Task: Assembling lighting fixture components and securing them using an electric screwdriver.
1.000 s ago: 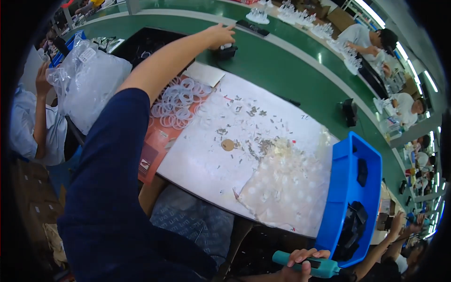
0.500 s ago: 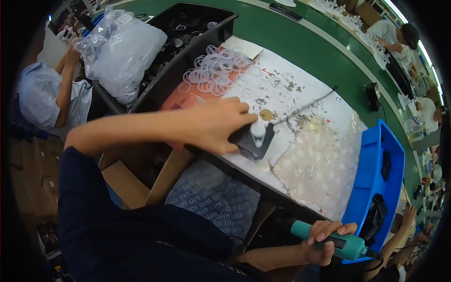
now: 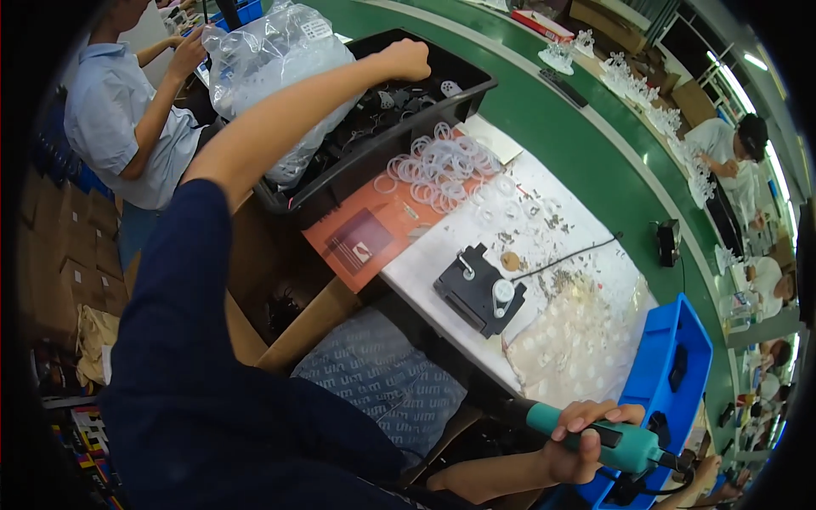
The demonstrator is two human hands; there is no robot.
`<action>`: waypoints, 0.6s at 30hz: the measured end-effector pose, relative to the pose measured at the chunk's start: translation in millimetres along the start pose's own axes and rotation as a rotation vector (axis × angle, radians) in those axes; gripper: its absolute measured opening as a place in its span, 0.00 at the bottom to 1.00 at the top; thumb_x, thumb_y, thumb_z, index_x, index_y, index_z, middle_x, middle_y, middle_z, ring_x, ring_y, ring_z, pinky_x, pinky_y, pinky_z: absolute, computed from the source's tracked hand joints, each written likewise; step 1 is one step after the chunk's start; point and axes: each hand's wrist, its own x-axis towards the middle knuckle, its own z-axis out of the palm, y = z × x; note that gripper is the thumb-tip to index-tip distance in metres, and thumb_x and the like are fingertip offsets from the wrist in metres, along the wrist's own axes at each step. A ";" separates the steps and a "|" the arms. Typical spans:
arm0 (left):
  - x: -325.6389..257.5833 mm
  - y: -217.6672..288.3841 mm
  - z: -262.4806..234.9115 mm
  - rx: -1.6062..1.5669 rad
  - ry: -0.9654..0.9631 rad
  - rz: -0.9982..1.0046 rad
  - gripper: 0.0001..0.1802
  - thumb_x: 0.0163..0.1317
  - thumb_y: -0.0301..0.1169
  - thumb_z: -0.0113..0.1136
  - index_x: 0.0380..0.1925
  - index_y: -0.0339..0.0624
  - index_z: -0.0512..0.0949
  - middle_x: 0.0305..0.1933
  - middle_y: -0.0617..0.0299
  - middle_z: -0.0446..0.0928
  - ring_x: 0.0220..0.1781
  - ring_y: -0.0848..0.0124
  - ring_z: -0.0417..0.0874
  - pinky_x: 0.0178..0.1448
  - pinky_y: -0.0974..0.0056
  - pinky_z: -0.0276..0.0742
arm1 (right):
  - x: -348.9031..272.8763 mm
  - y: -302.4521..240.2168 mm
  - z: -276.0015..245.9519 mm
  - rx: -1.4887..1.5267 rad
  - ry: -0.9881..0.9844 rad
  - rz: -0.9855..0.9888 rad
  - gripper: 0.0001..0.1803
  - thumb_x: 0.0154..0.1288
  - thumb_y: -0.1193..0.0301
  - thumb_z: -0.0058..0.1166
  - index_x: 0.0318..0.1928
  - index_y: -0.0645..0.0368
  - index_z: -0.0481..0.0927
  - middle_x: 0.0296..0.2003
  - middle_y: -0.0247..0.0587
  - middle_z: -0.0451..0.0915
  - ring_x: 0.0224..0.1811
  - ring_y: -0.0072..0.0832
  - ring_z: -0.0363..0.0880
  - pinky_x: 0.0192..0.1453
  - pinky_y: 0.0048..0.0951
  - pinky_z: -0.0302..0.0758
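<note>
A teal electric screwdriver [image 3: 625,445] is in the right hand [image 3: 586,435], at the near edge of the surface [image 3: 425,259]; that grip is closed round its body, with the black cable end to the right. Past its other end, a black housing [image 3: 480,289] with 1 round pale-grey piece [image 3: 503,292] lies on the white-covered surface, untouched by either hand. A tan disc [image 3: 510,261] sits just beside it, near scattered small metal pieces [image 3: 544,212] and a beige dotted sheet [image 3: 561,344]. The left hand [image 3: 408,61] is over a black bin [image 3: 382,151] of dark parts, fingers curled; whether this grip holds anything, I cannot tell. Translucent rings [image 3: 442,161] lie piled near that bin, partly on an orange sheet [image 3: 357,238]. A clear plastic bag [image 3: 280,64] rests on the bin; a blue bin [image 3: 659,340] stands at the surface's right end. Farther left is 1 co-worker in a light-blue shirt [image 3: 110,110].
</note>
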 end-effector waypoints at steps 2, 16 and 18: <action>19.3 -14.7 28.6 0.063 -0.037 -0.051 0.23 0.51 0.40 0.59 0.43 0.35 0.78 0.47 0.38 0.77 0.51 0.47 0.78 0.55 0.53 0.76 | 4.1 8.8 7.3 -0.041 -0.024 0.023 0.19 0.54 0.73 0.57 0.41 0.59 0.60 0.22 0.41 0.70 0.15 0.23 0.65 0.17 0.18 0.65; -123.9 105.1 -74.4 -1.322 0.007 0.843 0.13 0.48 0.25 0.67 0.34 0.31 0.78 0.30 0.57 0.81 0.31 0.75 0.80 0.37 0.69 0.76 | 10.3 4.4 -8.5 -0.035 0.016 -0.068 0.19 0.52 0.78 0.55 0.41 0.62 0.60 0.23 0.49 0.72 0.14 0.27 0.67 0.17 0.21 0.69; -197.2 134.1 -70.8 -1.094 -0.075 0.351 0.16 0.46 0.25 0.70 0.38 0.39 0.80 0.28 0.57 0.81 0.30 0.74 0.81 0.34 0.71 0.76 | 9.7 15.2 -13.4 0.034 0.003 -0.080 0.19 0.52 0.78 0.55 0.41 0.62 0.60 0.23 0.49 0.72 0.14 0.27 0.67 0.17 0.21 0.69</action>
